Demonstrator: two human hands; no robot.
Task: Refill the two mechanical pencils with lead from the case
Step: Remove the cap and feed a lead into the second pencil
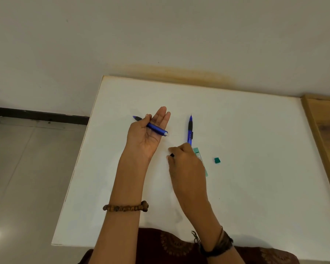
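My left hand (148, 134) is palm up above the white table (246, 130) and holds a blue mechanical pencil (156, 128) under the thumb, tip to the left, its white eraser end bare. My right hand (183, 159) pinches a small black cap (172, 155) between curled fingers, close to the table. A second blue pencil (190, 130) lies flat, tip pointing away, its rear end hidden by my right hand. The pale green lead case (201, 161) lies beside that hand, partly covered. Its dark green lid (217, 160) lies apart to the right.
The table's left edge drops to a tiled floor (27, 168). A wooden surface (324, 126) adjoins the table on the right. A white wall (160, 35) runs behind. Patterned dark cloth (171, 244) lies at the near edge.
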